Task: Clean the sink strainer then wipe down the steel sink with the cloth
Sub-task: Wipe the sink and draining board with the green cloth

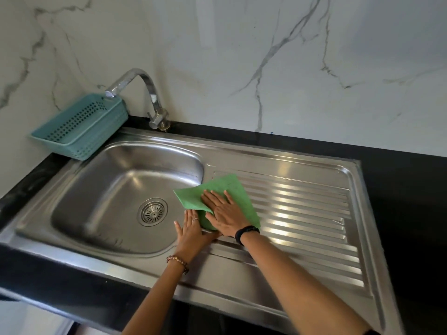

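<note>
Basket [79, 126], teal, perforated, behind steel sink [278, 284]; tap [147, 93] beside it. Strainer [152, 212] seated in the basin drain. Left hand [191, 234] flat on sink rim. Green cloth [217, 192] draped over that rim, right hand [223, 215] pressing it, fingers spread.

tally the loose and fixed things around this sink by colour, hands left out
Green: 1, the cloth
Teal: 1, the basket
Steel or chrome: 3, the sink, the strainer, the tap
Total: 5
</note>
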